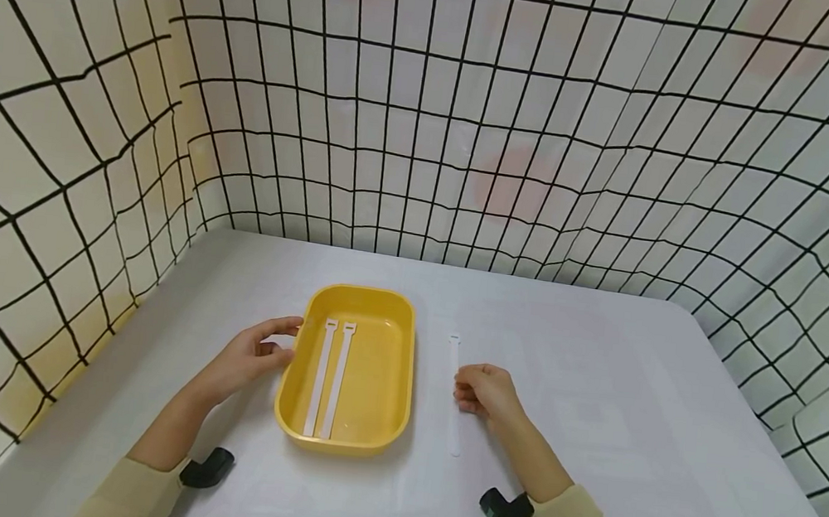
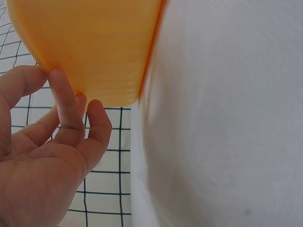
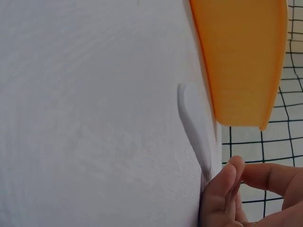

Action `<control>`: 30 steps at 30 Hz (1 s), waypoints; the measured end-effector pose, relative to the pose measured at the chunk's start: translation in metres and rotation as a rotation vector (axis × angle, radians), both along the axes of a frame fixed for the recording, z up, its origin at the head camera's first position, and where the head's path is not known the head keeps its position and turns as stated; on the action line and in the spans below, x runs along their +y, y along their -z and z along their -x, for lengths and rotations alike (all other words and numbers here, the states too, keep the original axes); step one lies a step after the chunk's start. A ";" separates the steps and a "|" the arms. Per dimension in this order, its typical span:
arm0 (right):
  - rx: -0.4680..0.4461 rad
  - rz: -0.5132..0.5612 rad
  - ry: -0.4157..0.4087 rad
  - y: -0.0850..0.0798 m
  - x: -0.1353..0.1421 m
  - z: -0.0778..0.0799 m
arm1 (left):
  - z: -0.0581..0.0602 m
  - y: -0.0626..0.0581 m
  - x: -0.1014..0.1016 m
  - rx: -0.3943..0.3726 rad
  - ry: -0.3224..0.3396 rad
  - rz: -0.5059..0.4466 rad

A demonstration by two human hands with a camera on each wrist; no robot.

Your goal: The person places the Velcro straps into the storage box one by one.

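Note:
My left hand (image 1: 247,359) is beside the yellow tray (image 1: 381,372), its fingertips touching the left rim and outer wall. In the left wrist view, those fingers (image 2: 66,109) are gently bent against the tray's side. Two white hook-and-loop cable ties, a left one (image 1: 320,378) and a right one (image 1: 337,380), lie side by side in the tray's left half, slotted heads toward the far end. Right of the tray, my right hand (image 1: 487,390) pinches a third white cable tie (image 3: 194,127) near its middle between thumb and fingers. Its slotted head points away from me.
A white-covered table (image 1: 596,392) carries everything. Black wire mesh (image 1: 428,118) rises along the back and both sides, with pale cloth behind it. A black wrist device sits at each cuff, one on the left (image 1: 208,468) and one on the right (image 1: 506,509).

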State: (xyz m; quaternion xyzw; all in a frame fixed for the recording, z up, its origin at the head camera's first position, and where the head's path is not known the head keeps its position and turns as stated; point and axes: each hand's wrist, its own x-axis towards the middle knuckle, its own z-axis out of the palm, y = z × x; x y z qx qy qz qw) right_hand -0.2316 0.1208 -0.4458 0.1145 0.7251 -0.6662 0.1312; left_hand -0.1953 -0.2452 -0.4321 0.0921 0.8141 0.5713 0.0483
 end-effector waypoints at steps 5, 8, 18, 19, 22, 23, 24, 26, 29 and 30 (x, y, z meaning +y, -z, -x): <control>0.017 -0.090 -0.004 0.001 -0.002 0.001 | 0.000 -0.001 0.000 -0.004 -0.002 0.004; 0.027 -0.134 0.000 0.002 -0.003 0.001 | 0.000 -0.001 0.000 -0.004 -0.003 0.006; 0.067 -0.291 0.001 0.004 -0.004 0.003 | 0.000 0.000 0.001 -0.008 -0.002 -0.006; 0.077 -0.316 -0.004 0.004 -0.005 0.003 | 0.000 0.000 0.001 -0.009 -0.003 -0.004; 0.108 -0.397 -0.021 0.004 -0.006 0.003 | 0.000 0.000 0.001 -0.010 -0.002 -0.001; 0.116 -0.421 -0.028 0.003 -0.007 0.002 | 0.000 0.000 0.001 -0.010 -0.003 0.000; 0.123 -0.438 -0.034 0.003 -0.007 0.002 | 0.001 0.000 0.001 -0.011 -0.004 0.001; 0.132 -0.466 -0.049 0.003 -0.008 0.002 | 0.001 0.000 0.001 -0.011 -0.005 0.002; 0.138 -0.488 -0.064 0.002 -0.008 0.002 | 0.000 -0.001 0.001 -0.014 -0.008 0.005; 0.140 -0.493 -0.068 0.002 -0.008 0.002 | 0.000 -0.001 0.001 -0.014 -0.008 0.005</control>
